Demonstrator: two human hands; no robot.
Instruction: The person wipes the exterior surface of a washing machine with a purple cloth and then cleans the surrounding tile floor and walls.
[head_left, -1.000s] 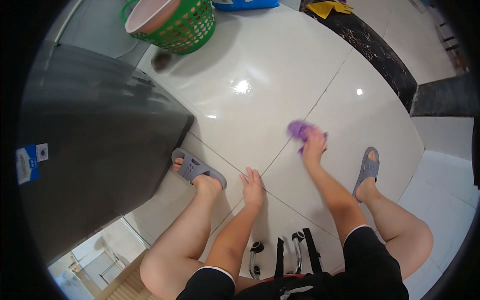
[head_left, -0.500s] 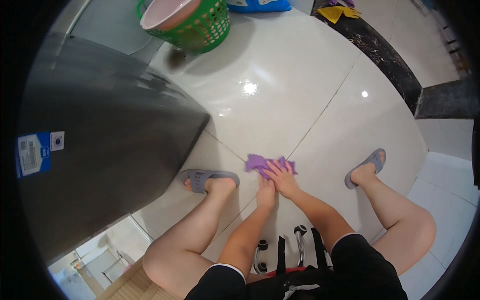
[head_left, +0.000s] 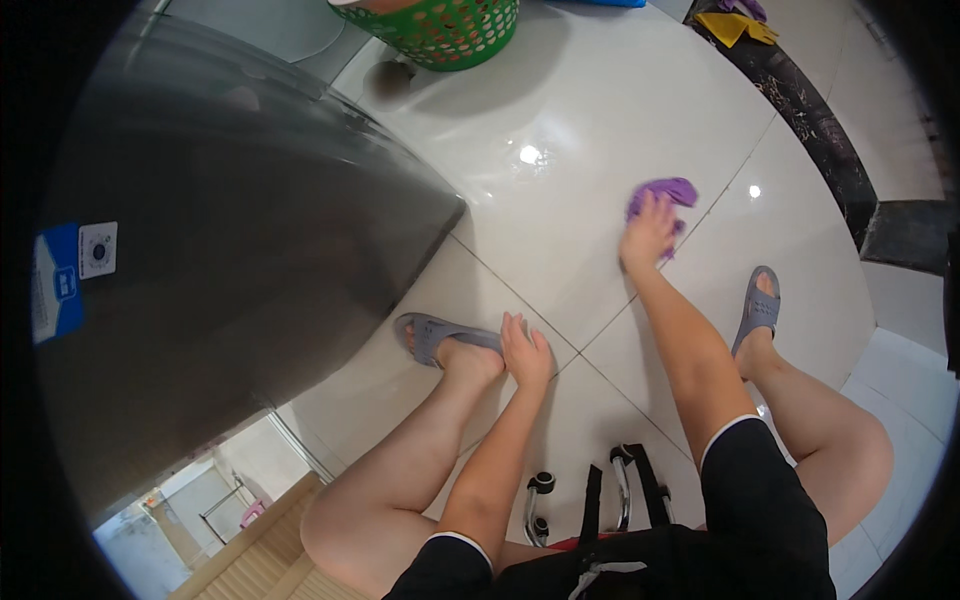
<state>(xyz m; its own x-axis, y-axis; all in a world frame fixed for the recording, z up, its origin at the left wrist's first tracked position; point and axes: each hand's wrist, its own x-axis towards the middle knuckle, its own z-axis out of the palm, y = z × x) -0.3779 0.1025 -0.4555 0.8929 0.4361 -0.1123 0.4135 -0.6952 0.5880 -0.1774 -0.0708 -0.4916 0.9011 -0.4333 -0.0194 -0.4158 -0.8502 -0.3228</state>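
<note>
My right hand [head_left: 648, 238] reaches forward over the white tiled floor, its fingers over a bunched purple cloth [head_left: 672, 192]. The cloth lies against the floor beside a tile joint, its edges slightly blurred; part of it is hidden under my fingers. Nearer to me, my left hand [head_left: 526, 352] holds nothing, with its fingers stretched out and slightly apart. It is beside my left foot, which wears a grey slipper [head_left: 430, 335]. Whether its palm touches the floor is unclear. My other grey slipper [head_left: 762, 300] is at the right, beyond my right forearm.
A large dark grey cabinet-like body [head_left: 240, 220] takes up the left. A green perforated basket [head_left: 440, 35] stands at the far side. Yellow gloves [head_left: 738, 28] lie on a black marbled sill [head_left: 800, 110] at far right. Chrome legs with casters [head_left: 541, 484] are close below me.
My hands have parted. The right has pushed the purple cloth forward and to the right; the left has come off the cloth and stays near my left foot. The view has shifted slightly.
</note>
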